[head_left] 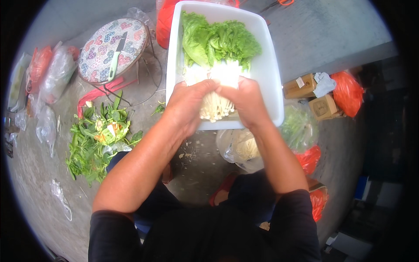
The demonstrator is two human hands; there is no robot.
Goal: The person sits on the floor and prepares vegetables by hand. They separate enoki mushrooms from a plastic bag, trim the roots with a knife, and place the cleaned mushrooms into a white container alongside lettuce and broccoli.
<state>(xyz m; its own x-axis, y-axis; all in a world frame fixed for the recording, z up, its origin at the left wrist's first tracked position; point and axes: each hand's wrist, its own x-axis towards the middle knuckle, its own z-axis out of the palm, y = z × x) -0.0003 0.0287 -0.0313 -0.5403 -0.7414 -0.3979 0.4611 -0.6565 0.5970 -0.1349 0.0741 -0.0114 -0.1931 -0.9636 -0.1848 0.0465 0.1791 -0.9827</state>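
Cream-wht. mushrooms (214, 107) contrast w/ bright-grn. lettuce (227, 41) & a plain wht. tub (271, 78); a stool top (94, 49) wears a heart pattern in pink, blue & purple on off-wht.; a knife handle (114, 67) shows pale grn.; plastic bags (348, 94) blaze red-orange; cardboard boxes (323, 108) are brn.; loose leaves (83, 144) mix dk. & lt. grn.; floor (41, 177) is gry., shirt (200, 238) blk.

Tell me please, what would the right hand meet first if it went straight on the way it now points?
Beyond the pale mushrooms it grips, the right hand would probably meet the green lettuce in the white tub first, though depth is unclear.
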